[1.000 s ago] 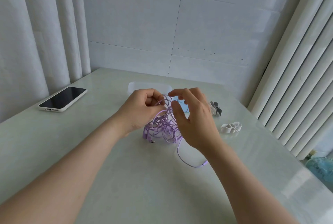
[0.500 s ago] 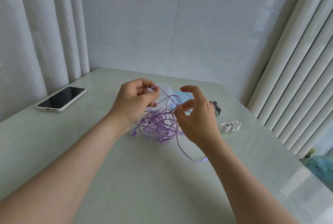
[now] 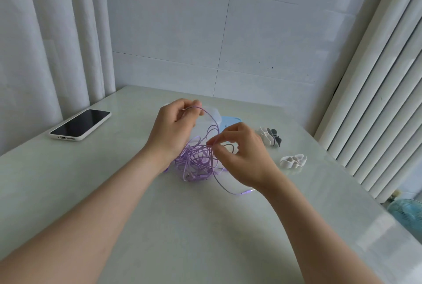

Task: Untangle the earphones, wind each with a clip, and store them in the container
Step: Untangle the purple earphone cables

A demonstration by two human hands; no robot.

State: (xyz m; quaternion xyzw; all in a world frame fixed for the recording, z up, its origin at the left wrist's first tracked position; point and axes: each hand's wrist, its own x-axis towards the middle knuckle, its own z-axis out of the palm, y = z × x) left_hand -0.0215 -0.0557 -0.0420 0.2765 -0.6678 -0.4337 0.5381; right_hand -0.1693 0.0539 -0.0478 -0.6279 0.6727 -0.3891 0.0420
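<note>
A tangled heap of purple earphones (image 3: 196,162) lies on the pale table (image 3: 182,226) between my hands. My left hand (image 3: 173,128) pinches one strand and holds it lifted above the heap, so a loop arcs to the right. My right hand (image 3: 242,153) pinches a strand at the heap's right side. A plug end (image 3: 247,191) trails toward me beside my right wrist. Behind the hands stands a clear container (image 3: 213,114), partly hidden, with a blue lid (image 3: 230,121) next to it. White and grey clips (image 3: 271,136) lie to the right, and a white clip (image 3: 293,160) lies nearer.
A phone (image 3: 80,125) in a white case lies screen-up at the table's left. Curtains hang on the left and a ribbed white panel (image 3: 376,101) rises along the right edge. A teal fan (image 3: 408,213) stands beyond the table's right side. A tiled wall closes the back.
My left hand has risen with a strand, drawing a loop out of the heap. My right hand dropped lower and now pinches a strand at the heap's right side.
</note>
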